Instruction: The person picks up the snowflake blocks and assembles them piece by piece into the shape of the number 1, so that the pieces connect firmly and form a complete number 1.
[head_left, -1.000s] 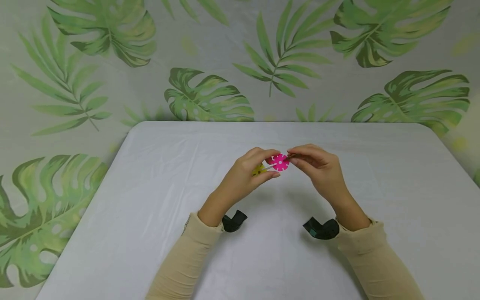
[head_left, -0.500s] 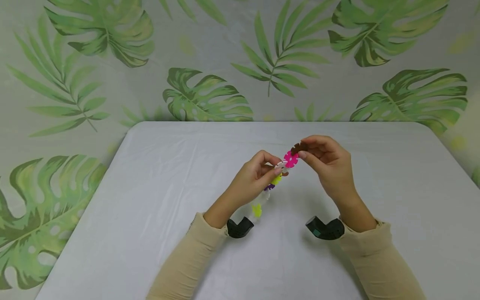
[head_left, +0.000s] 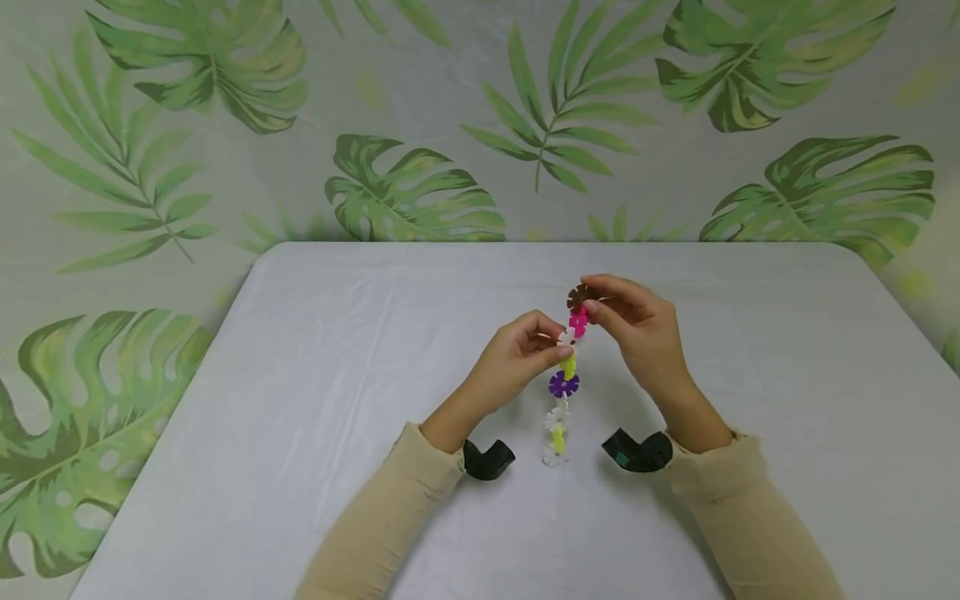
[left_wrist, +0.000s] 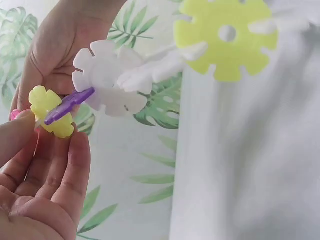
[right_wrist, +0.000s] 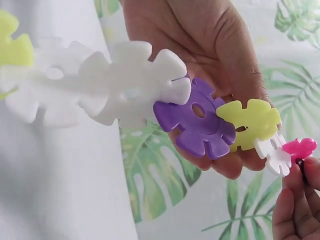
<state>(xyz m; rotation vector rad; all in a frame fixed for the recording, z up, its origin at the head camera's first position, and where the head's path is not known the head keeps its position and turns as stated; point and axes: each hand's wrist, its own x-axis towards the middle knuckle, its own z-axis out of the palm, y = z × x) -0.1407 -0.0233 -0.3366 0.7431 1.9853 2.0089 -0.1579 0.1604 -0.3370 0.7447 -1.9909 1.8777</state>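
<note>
A chain of notched interlocking discs runs down between both hands in the head view. My right hand point(head_left: 637, 325) pinches the brown disc point(head_left: 576, 297) at its top. Below that comes a pink disc point(head_left: 577, 322), then a white disc point(head_left: 567, 337) pinched by my left hand point(head_left: 513, 358). Lower down hang a yellow disc point(head_left: 569, 367), a purple disc point(head_left: 562, 385), and white discs around another yellow disc point(head_left: 557, 440). From the right wrist, the purple disc point(right_wrist: 197, 120) shows slotted into its white and yellow neighbours. Fingers hide much of the brown disc there.
Under the hands spreads a white-covered table point(head_left: 337, 350). Its far edge meets a leaf-patterned backdrop point(head_left: 420, 187). Black wrist cameras jut inward from both sleeves, one left camera point(head_left: 489, 460) and one right camera point(head_left: 637, 452), on either side of the chain's lower end.
The chain has come out from behind the left hand and now hangs nearly straight down. My right hand first moved up and right with the brown disc, then back left. The left hand shifted slightly right.
</note>
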